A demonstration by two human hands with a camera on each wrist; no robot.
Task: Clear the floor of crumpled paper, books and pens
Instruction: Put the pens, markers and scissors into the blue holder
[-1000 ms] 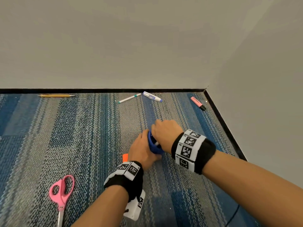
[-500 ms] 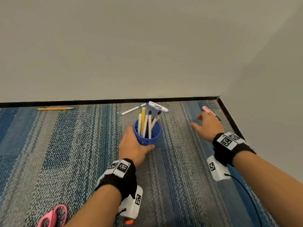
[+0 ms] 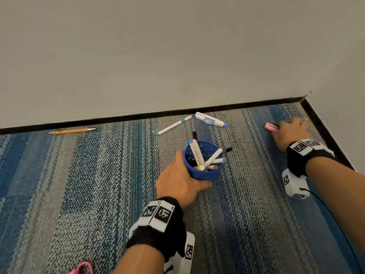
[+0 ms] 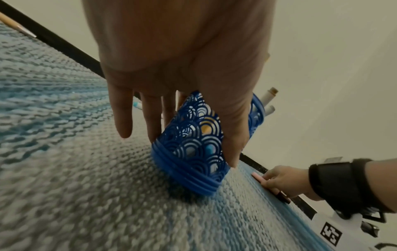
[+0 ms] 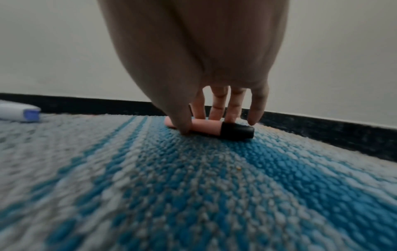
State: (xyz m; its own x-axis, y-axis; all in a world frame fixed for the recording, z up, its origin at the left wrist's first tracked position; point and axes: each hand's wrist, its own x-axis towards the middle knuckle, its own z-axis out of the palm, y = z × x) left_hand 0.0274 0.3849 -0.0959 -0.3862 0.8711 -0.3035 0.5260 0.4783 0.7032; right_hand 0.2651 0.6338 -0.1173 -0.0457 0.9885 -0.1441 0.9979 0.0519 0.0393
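Here, a blue pen cup [image 3: 204,171] is gripped by the left hand [image 3: 178,182], thumb on one side of its wall and fingers on the other, with its base on the carpet [image 3: 79,184] and its mouth tilted; several pens [image 3: 212,158] are held inside it. Right of the cup, near the corner of the black skirting [image 3: 325,131], a pink highlighter with a black cap [image 5: 211,128] is pinched on the carpet between the thumb and fingers of the right hand [image 3: 289,133]. Beyond the cup, beside the skirting, a white pen with a teal band [image 3: 173,125] and a white-and-purple marker [image 3: 210,119] are seen. Far left of the cup, a yellow pen [image 3: 72,131] is seen by the skirting. Pink scissor handles [image 3: 82,268] are seen nearer than the cup.
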